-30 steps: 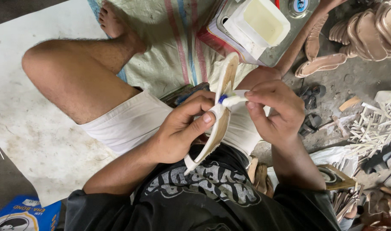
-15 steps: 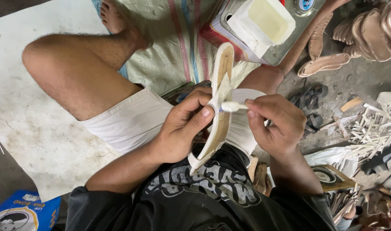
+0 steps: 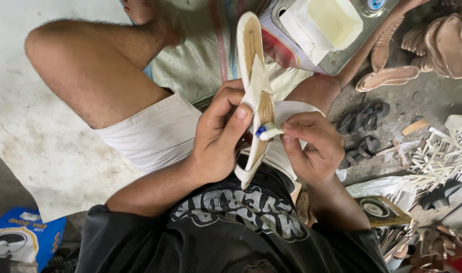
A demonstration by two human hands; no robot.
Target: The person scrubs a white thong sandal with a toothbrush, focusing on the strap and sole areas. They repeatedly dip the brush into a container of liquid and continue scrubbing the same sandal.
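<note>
Sandal sole (image 3: 252, 76) raised higher above concrete floor (image 3: 49, 141).

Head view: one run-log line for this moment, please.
left hand: holds sandal sole upright | right hand: pinches white strap at sole | glue tin: open, beyond

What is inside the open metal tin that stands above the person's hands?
Inside the open metal tin a pale yellowish mass is visible, framed by a white liner. How deep it goes, and the tin's bottom, are covered and cannot be seen.
</note>
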